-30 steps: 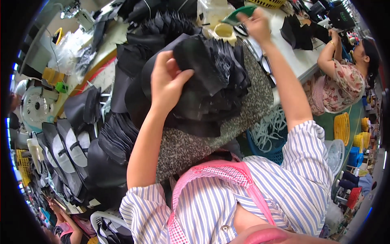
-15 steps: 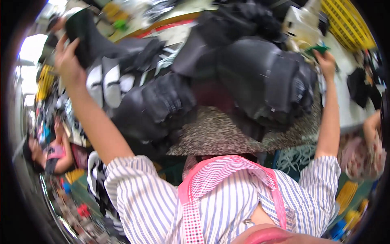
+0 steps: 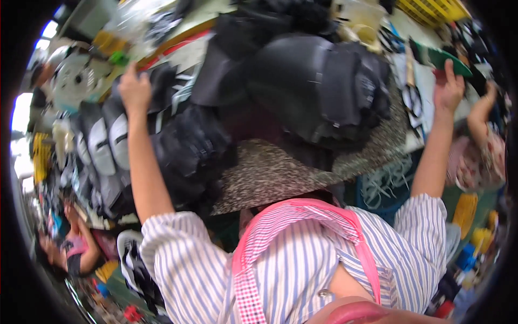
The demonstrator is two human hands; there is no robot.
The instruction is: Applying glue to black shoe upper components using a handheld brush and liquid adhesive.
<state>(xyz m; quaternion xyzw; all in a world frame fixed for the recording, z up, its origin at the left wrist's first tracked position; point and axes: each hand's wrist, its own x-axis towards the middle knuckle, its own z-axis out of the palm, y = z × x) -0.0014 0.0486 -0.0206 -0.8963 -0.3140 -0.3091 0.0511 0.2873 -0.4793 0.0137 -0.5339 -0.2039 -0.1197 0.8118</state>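
Note:
My left hand (image 3: 135,89) reaches up and to the left, with its fingers curled on a black shoe piece (image 3: 159,86) at the top of a row of black and grey shoe pieces (image 3: 102,146). My right hand (image 3: 449,89) stretches far to the right, and its fingers close on the lower edge of a green flat piece (image 3: 441,58). Between my arms a big heap of black shoe uppers (image 3: 313,81) lies on a speckled grey-brown work surface (image 3: 270,173). The picture is motion-blurred.
Another person in a patterned top (image 3: 480,146) works at the right, one arm raised. Someone else (image 3: 75,251) sits at the lower left. A yellow basket (image 3: 431,8) stands at the back right. White cords (image 3: 383,181) hang below the surface's right edge.
My left hand has come down from holding a black piece high at the far left onto the row of pieces. My right hand stays out to the right by the green piece.

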